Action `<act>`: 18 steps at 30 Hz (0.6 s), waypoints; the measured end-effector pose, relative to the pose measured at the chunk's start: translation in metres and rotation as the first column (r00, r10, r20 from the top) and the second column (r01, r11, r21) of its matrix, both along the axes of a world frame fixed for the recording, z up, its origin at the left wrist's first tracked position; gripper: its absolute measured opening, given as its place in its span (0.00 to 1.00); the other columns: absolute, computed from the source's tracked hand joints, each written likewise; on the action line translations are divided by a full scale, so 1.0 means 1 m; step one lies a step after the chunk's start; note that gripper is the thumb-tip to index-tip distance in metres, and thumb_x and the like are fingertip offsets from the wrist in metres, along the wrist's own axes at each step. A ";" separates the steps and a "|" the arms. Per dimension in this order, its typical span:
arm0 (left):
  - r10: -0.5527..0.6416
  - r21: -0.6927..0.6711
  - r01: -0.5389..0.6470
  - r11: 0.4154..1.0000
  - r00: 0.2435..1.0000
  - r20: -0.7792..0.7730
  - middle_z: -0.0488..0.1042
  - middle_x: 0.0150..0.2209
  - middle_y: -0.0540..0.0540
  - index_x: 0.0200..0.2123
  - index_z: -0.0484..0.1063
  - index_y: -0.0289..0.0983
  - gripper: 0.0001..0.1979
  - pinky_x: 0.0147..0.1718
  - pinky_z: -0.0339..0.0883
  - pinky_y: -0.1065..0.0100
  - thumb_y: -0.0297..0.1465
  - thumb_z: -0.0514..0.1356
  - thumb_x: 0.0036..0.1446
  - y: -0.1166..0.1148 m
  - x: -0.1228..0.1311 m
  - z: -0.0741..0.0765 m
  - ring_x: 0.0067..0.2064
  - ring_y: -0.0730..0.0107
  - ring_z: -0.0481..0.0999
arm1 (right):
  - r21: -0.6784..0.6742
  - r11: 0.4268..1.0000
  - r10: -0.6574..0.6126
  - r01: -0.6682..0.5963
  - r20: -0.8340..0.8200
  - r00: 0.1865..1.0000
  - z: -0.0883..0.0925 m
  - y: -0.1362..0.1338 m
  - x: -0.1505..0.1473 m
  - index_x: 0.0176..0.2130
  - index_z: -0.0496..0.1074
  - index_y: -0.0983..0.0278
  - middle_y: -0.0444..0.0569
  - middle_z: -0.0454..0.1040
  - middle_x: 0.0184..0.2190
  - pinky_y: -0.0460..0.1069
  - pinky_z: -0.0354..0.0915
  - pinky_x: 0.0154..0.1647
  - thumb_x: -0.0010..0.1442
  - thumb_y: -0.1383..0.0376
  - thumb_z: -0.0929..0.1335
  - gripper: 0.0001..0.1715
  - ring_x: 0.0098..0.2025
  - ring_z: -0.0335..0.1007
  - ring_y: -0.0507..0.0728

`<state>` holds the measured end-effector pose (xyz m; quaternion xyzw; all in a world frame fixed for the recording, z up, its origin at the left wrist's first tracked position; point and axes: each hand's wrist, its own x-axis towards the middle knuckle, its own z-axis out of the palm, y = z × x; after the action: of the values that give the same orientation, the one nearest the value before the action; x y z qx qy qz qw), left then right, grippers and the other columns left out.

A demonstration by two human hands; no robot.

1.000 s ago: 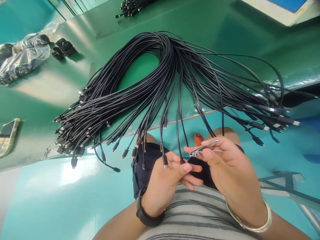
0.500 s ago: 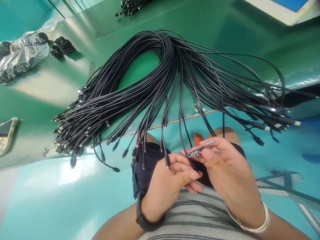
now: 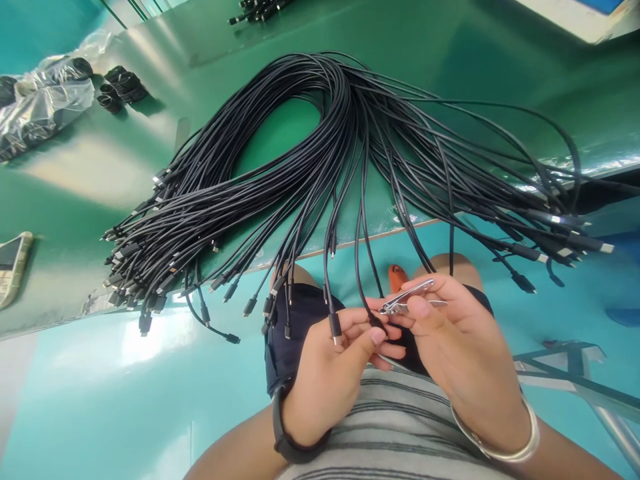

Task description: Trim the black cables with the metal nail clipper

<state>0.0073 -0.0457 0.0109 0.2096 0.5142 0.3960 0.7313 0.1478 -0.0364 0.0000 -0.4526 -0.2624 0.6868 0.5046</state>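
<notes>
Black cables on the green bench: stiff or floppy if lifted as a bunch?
Probably floppy: the black cables lie in loose curves and droop past the edge of the green bench. Each looks light, though the connectors may swing at the ends. The fanned ends would likely snag or tangle if lifted together.

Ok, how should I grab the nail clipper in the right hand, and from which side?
Pinch the clipper by its metal head, which juts out to the left of the right hand. Come from that left side, with your fingers on its flat faces: the other end sits among the hand's fingers, so the head looks like the freest part.
</notes>
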 end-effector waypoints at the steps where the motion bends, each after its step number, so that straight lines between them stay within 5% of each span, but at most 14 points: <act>1: 0.001 0.006 -0.001 1.000 1.000 -0.003 0.81 0.31 0.42 0.35 0.80 0.32 0.09 0.26 0.74 0.74 0.32 0.69 0.51 0.000 0.000 0.000 0.30 0.67 0.82 | -0.001 1.000 -0.001 0.001 0.001 1.000 0.000 0.000 0.000 0.38 0.72 0.57 0.45 0.80 0.33 0.48 0.75 0.39 0.61 0.58 0.71 0.07 0.38 0.79 0.54; 18: -0.010 -0.006 0.010 1.000 1.000 -0.017 0.80 0.31 0.44 0.36 0.80 0.33 0.08 0.29 0.75 0.73 0.30 0.67 0.53 -0.003 -0.001 0.000 0.29 0.69 0.82 | -0.027 1.000 0.005 0.001 0.239 0.971 -0.001 0.003 -0.001 0.35 0.72 0.59 0.44 0.79 0.31 0.46 0.73 0.33 0.59 0.55 0.73 0.11 0.34 0.78 0.54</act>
<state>0.0064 -0.0482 0.0113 0.2133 0.5206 0.3889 0.7296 0.1469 -0.0330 -0.0006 -0.5385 -0.3126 0.6313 0.4624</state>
